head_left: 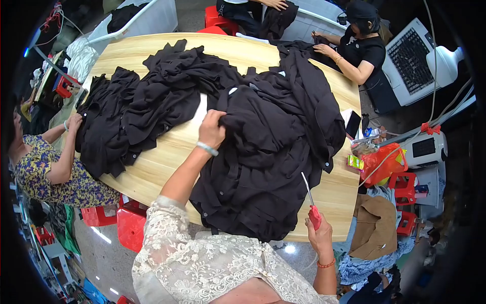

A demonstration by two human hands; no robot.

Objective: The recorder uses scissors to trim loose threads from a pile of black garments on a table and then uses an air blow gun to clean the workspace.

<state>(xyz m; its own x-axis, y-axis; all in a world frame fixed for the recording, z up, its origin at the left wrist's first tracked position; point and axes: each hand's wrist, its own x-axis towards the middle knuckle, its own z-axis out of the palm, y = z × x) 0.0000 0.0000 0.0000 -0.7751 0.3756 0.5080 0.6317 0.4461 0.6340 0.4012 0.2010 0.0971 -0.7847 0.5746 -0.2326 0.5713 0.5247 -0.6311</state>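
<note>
A large heap of black shirts (263,147) lies crumpled on the wooden table in front of me. My left hand (211,130) is closed on a fold of a black shirt at the heap's left side. A pair of scissors (314,215) with red handles and thin metal blades is in my right hand (321,235), near the table's front edge. The blades point up and away, just beside the lower right of the heap. Small pale buttons show here and there on the dark cloth.
More black garments (152,101) cover the left of the wooden table (152,169), where a person in a patterned top handles them. Another person in black works at the far right. A phone (353,124) and a red plastic bag (385,164) are at the right edge. Red stools (132,225) stand below.
</note>
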